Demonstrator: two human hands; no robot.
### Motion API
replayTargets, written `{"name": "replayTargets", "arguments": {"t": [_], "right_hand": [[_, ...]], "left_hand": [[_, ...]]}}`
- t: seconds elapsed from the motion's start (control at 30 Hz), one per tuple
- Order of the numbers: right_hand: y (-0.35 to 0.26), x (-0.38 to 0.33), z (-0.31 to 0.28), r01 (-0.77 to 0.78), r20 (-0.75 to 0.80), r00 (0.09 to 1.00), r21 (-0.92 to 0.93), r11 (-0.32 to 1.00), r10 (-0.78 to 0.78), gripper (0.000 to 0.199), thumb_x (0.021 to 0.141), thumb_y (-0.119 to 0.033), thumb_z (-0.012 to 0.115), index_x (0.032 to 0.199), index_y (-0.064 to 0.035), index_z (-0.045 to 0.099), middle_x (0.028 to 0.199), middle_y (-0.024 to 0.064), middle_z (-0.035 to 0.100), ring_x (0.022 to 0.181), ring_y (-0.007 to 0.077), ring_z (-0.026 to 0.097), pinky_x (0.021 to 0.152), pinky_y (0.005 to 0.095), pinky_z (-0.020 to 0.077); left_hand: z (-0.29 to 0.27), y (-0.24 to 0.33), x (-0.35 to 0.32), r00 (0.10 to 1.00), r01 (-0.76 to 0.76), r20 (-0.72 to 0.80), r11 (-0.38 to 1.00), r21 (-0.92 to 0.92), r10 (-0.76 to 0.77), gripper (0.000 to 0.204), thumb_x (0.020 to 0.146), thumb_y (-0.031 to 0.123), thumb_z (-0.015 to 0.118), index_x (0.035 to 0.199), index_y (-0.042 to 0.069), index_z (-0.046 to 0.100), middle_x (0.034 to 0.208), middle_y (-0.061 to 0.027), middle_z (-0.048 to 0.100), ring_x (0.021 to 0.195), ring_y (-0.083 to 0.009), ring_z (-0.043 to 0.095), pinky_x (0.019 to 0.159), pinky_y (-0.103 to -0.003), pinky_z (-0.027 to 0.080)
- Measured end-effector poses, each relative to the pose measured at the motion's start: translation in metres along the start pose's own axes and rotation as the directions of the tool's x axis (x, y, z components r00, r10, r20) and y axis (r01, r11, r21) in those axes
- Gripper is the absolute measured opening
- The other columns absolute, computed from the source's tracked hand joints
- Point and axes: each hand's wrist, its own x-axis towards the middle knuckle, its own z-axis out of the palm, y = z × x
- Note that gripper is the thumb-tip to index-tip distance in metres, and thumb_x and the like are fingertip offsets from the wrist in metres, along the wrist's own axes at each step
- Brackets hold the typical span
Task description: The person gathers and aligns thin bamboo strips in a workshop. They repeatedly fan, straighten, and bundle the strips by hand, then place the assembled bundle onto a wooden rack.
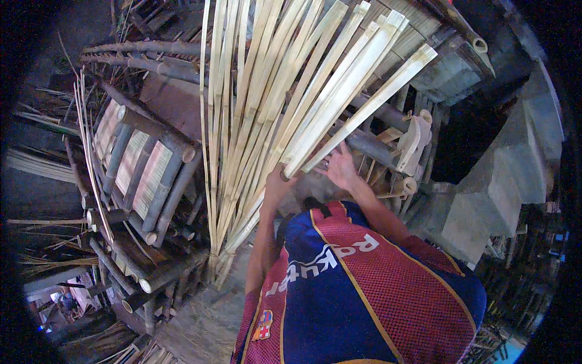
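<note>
While both arms reach up from the lower edge, the left hand point(276, 185) is closed round the lower part of a fan of pale bamboo strips point(285, 91), gripping them where they gather. The right hand point(341, 167) lies just beside it, fingers spread and pressed against the strips on the right side of the bundle; a ring shows on one finger. From the hands, the strips splay upward and outward toward the top of the picture, while a few longer ones run down past the left hand to the ground point(206, 315). Behind the right hand stands a bamboo frame point(394, 142) of dark poles with pale cut ends. To the left, well apart from the hands, a stack of bamboo stools point(145, 176) with woven seats leans on its side. A concrete step point(503, 176) rises at the right. The person's red-and-blue shirt point(364, 297) fills the lower middle.
</note>
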Motion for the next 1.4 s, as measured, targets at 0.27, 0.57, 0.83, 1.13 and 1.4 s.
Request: {"name": "replayTargets", "arguments": {"t": [0.27, 0.57, 0.83, 1.13, 1.4], "right_hand": [[0.0, 0.001, 0.004, -0.022, -0.035, 0.999, -0.017, 1.0, 0.021, 0.082, 0.095, -0.073, 0.028, 0.152, -0.0152, 0.034, 0.152, 0.013, 0.039, 0.142, 0.03, 0.033, 0.116, 0.0578, 0.0228], [-0.005, -0.008, 0.013, -0.005, -0.075, 0.997, -0.043, 0.999, 0.002, 0.086, 0.092, -0.076, 0.033, 0.151, -0.0125, 0.033, 0.149, 0.0134, 0.041, 0.136, 0.0316, 0.039, 0.113, 0.0565, 0.0274], [0.003, 0.006, -0.001, 0.009, -0.085, 0.996, -0.034, 0.999, -0.012, 0.088, 0.092, -0.075, 0.034, 0.151, -0.0101, 0.033, 0.151, 0.015, 0.038, 0.14, 0.0336, 0.033, 0.116, 0.0583, 0.0206], [-0.005, -0.004, 0.015, -0.01, -0.074, 0.997, -0.06, 0.998, 0.005, 0.088, 0.093, -0.075, 0.033, 0.152, -0.0101, 0.031, 0.152, 0.0141, 0.038, 0.141, 0.0317, 0.033, 0.116, 0.0566, 0.0213], [-0.002, -0.002, 0.012, -0.019, -0.041, 0.999, 0.001, 1.0, 0.019, 0.078, 0.097, -0.069, 0.027, 0.147, -0.0115, 0.041, 0.146, 0.013, 0.048, 0.139, 0.0287, 0.04, 0.116, 0.0573, 0.0226]], "left_hand": [[0.039, 0.001, 0.001, 0.991, -0.076, -0.09, 0.963, 0.257, 0.102, 0.062, 0.072, 0.036, 0.084, 0.117, -0.002, 0.063, 0.084, -0.0203, 0.067, 0.079, -0.038, 0.065, 0.071, -0.046, 0.051], [0.028, 0.003, -0.005, 0.935, -0.205, -0.222, 0.933, 0.297, 0.276, 0.041, 0.074, 0.031, 0.083, 0.098, 0.0, 0.071, 0.086, -0.0208, 0.066, 0.075, -0.0374, 0.064, 0.069, -0.046, 0.051], [0.02, -0.015, 0.004, 0.991, -0.068, -0.1, 0.975, 0.212, 0.091, 0.047, 0.072, 0.034, 0.085, 0.1, -0.002, 0.073, 0.086, -0.0226, 0.07, 0.075, -0.0305, 0.068, 0.067, -0.042, 0.051], [0.022, -0.007, 0.0, 0.993, -0.021, -0.112, 0.989, 0.144, 0.037, 0.059, 0.07, 0.038, 0.084, 0.111, 0.0, 0.067, 0.082, -0.0192, 0.07, 0.076, -0.0313, 0.068, 0.068, -0.042, 0.053], [0.038, -0.002, 0.005, 0.993, -0.008, -0.104, 0.93, 0.367, 0.05, 0.052, 0.072, 0.041, 0.082, 0.111, 0.008, 0.07, 0.078, -0.0167, 0.067, 0.076, -0.0364, 0.065, 0.068, -0.046, 0.051]]}}
